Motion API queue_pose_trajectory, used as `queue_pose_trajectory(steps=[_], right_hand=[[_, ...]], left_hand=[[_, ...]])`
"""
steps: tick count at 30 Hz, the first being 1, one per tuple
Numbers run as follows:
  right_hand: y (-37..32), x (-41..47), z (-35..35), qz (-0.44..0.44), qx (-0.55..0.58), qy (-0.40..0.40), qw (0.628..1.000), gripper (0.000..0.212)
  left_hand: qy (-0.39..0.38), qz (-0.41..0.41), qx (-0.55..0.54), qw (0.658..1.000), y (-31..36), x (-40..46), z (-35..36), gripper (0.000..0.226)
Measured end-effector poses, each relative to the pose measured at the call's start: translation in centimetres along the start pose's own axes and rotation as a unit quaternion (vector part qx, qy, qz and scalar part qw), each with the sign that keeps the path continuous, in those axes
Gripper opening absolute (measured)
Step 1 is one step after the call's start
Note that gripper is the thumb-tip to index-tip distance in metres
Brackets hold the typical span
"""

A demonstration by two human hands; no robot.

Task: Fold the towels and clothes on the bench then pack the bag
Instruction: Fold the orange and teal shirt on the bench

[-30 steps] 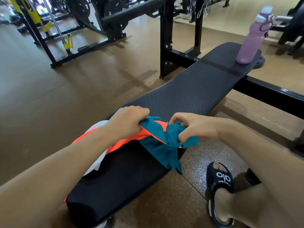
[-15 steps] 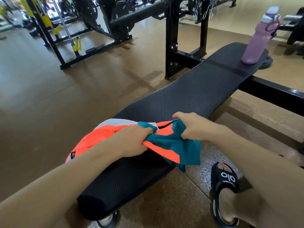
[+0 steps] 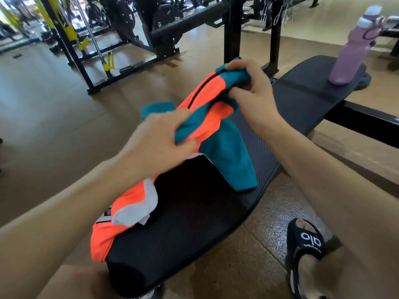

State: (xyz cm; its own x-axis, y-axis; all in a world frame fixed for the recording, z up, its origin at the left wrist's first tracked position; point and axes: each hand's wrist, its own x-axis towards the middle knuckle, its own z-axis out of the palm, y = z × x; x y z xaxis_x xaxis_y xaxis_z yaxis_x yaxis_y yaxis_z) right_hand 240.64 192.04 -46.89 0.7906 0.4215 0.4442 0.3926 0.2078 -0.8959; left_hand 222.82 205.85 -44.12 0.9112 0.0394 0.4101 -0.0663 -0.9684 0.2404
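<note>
A person holds one garment [image 3: 207, 117] with both hands above the black padded bench [image 3: 194, 240]. The garment is orange, teal and white, and it has a thin dark line along the orange part. The left hand [image 3: 159, 137] grips a bunch of the teal and orange cloth over the middle of the bench; its fingers are curled round the fabric. The right hand [image 3: 250, 91] is higher and further toward the far end of the bench, and its fingers pinch a rolled teal edge of the same garment. Between the two hands the cloth is lifted off the bench. A teal sleeve hangs down from the held part and its end lies near the right edge of the bench. The lower part of the garment, orange with white pieces, rests on the bench close to the near left edge, and some orange cloth hangs over that edge.

At the far end of the bench a purple water bottle [image 3: 354, 50] stands upright, well apart from the garment. On the floor beside the right edge of the bench there is a foot in a black slide sandal [image 3: 306, 240] with white letters. Behind the bench stand black gym racks [image 3: 168, 24] on the brown floor [image 3: 43, 108].
</note>
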Motion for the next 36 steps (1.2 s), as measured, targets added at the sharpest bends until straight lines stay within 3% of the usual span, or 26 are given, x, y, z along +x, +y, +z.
queue_pose_trajectory(steps=[3,5,7,8,10,12,14,18,20,22,26,29,32,36], right_hand=[[1.8,-1.3,-1.0,0.132,0.045,-0.033,0.99,0.032],[4.5,-2.7,-2.4,0.267,0.025,-0.067,0.961,0.021],[6.6,-4.1,-4.3,0.344,-0.088,-0.087,0.931,0.005],[7.7,-4.7,-5.4,0.336,-0.179,-0.105,0.919,0.012],[8.8,-5.6,-7.2,0.287,-0.358,-0.148,0.876,0.018],[8.6,-6.3,-8.0,0.27,-0.419,-0.156,0.852,0.019],[8.2,-6.3,-8.3,0.284,-0.358,-0.121,0.882,0.02],[6.6,-5.5,-7.9,0.288,-0.16,-0.054,0.942,0.026],[6.6,-5.1,-8.2,0.318,-0.119,-0.065,0.938,0.028],[7.2,-4.9,-9.2,0.341,-0.225,-0.12,0.905,0.026],[9.2,-5.2,-11.0,0.364,-0.473,-0.25,0.762,0.05],[10.0,-4.5,-10.9,0.338,-0.464,-0.251,0.779,0.072],[10.9,-3.2,-10.7,0.365,-0.408,-0.245,0.8,0.093],[12.1,-2.5,-9.1,0.356,-0.385,-0.247,0.815,0.097]], left_hand=[[-0.127,0.003,-0.079,0.989,2.0,-3.0,4.5,0.03],[-0.256,-0.021,-0.108,0.96,3.2,-4.7,7.4,0.031],[-0.392,-0.055,-0.143,0.907,4.4,-6.3,9.6,0.049],[-0.424,-0.068,-0.158,0.889,4.7,-6.8,10.3,0.054],[-0.394,-0.082,-0.197,0.894,4.4,-7.1,10.9,0.051],[-0.299,-0.12,-0.247,0.914,3.1,-6.7,10.8,0.039],[-0.208,-0.167,-0.272,0.925,1.0,-6.2,10.9,0.03],[-0.115,-0.172,-0.124,0.97,-3.7,-4.2,11.3,0.046],[-0.134,-0.185,-0.076,0.971,-5.8,-2.7,11.8,0.063],[-0.174,-0.19,-0.035,0.966,-7.1,-0.7,12.5,0.074],[-0.26,-0.174,-0.012,0.95,-7.7,3.7,14.9,0.071],[-0.303,-0.135,0.03,0.943,-7.6,6.9,16.9,0.069],[-0.341,-0.091,0.065,0.933,-7.7,9.2,18.6,0.064],[-0.345,-0.031,0.089,0.934,-7.5,10.5,19.5,0.008]])
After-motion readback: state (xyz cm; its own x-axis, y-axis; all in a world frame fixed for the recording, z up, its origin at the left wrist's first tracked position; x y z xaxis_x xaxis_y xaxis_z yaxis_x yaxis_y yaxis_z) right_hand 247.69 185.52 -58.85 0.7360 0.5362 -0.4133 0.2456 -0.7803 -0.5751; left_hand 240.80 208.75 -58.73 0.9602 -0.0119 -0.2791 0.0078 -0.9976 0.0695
